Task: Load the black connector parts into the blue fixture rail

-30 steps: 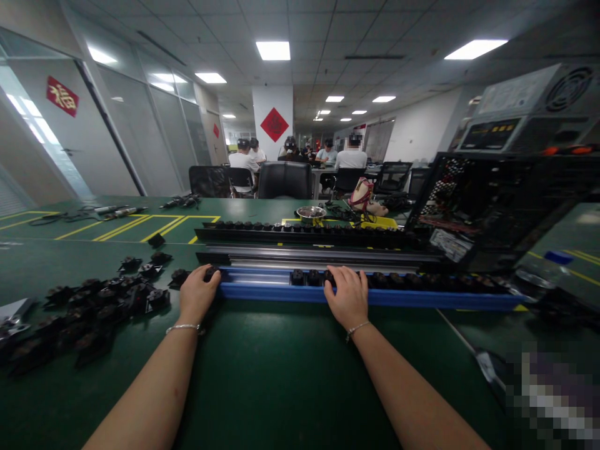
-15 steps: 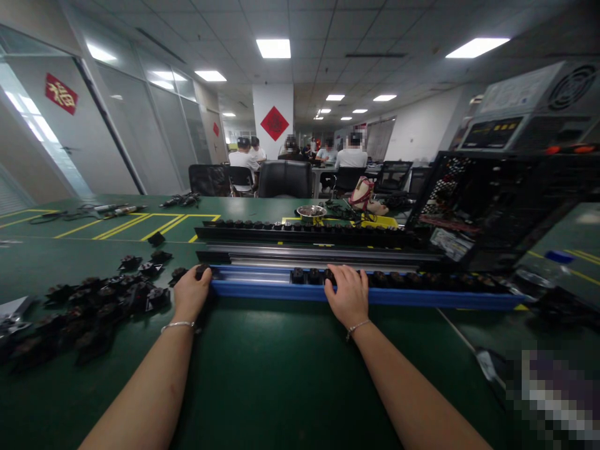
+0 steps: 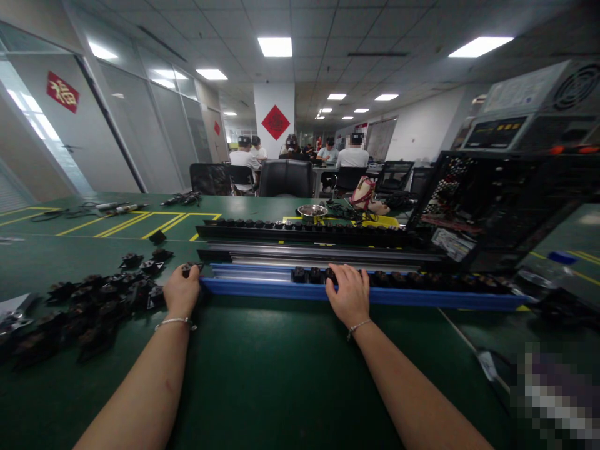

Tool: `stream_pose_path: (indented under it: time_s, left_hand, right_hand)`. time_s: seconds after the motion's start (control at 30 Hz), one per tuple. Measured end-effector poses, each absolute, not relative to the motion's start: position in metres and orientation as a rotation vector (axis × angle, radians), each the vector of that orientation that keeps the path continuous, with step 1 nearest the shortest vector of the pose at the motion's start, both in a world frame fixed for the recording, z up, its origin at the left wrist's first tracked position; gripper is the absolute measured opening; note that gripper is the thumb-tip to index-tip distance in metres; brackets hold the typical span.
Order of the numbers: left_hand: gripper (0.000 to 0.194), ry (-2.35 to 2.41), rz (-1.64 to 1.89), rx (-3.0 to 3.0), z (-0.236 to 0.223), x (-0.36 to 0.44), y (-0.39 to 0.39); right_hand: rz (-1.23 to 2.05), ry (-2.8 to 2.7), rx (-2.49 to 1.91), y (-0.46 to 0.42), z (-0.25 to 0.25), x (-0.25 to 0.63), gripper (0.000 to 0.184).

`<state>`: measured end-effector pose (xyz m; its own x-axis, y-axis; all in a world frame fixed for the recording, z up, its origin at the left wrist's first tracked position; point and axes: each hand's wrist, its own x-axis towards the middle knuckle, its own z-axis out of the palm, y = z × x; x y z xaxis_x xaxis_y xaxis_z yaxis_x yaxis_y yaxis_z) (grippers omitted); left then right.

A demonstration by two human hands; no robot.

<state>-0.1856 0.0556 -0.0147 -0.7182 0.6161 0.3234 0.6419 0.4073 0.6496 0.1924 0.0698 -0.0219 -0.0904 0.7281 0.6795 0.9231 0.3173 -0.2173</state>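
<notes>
A long blue rail [image 3: 262, 289] lies across the green table, with a row of black sockets [image 3: 403, 279] seated in its right part. My right hand [image 3: 349, 294] rests on the rail, fingers curled over the leftmost sockets [image 3: 307, 274]. My left hand [image 3: 180, 290] sits just off the rail's left end, fingers closed around a small black part [image 3: 186, 269] at the edge of a heap of loose black parts [image 3: 98, 300].
Behind the blue rail lie a silver rail [image 3: 319, 253] and a black rail filled with sockets [image 3: 300, 232]. An open computer case [image 3: 497, 206] stands at the right. A metal bowl [image 3: 312, 212] and office chairs are farther back, where several people sit.
My left hand has slid left from the rail's end toward the heap of black parts. The right hand has stayed on the rail.
</notes>
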Motion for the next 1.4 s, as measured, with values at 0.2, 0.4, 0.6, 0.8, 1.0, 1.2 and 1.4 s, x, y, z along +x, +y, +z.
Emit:
stream_pose_path:
  time_s: [0.2,0.4,0.6,0.8,1.0,1.2,1.4]
  left_hand:
    - [0.049,-2.608,-1.058,-0.962,0.001,-0.197,0.041]
    - [0.049,-2.56,-1.01,-0.777,0.003,-0.212,0.029]
    - [0.039,-2.606,-0.99,-0.779,-0.013,-0.226,0.032]
    - [0.037,-2.712,-0.944,-0.804,-0.014,-0.227,0.035]
    - [0.032,-2.636,-1.029,-0.802,-0.016,-0.227,0.036]
    - [0.047,-2.56,-1.007,-0.837,-0.007,-0.213,0.033]
    - [0.052,-2.272,-1.091,-1.074,0.01,-0.183,0.044]
  right_hand:
    - [-0.339,-1.87,-1.472,0.069,-0.021,0.192,0.034]
    - [-0.346,-1.865,-1.477,0.069,-0.021,0.192,0.035]
    - [-0.341,-1.863,-1.469,0.069,-0.022,0.192,0.035]
    - [-0.332,-1.857,-1.472,0.068,-0.021,0.192,0.034]
    - [-0.331,-1.864,-1.48,0.068,-0.021,0.192,0.034]
    - [-0.325,-1.863,-1.486,0.068,-0.02,0.191,0.034]
    - [-0.329,-1.859,-1.478,0.068,-0.019,0.191,0.034]
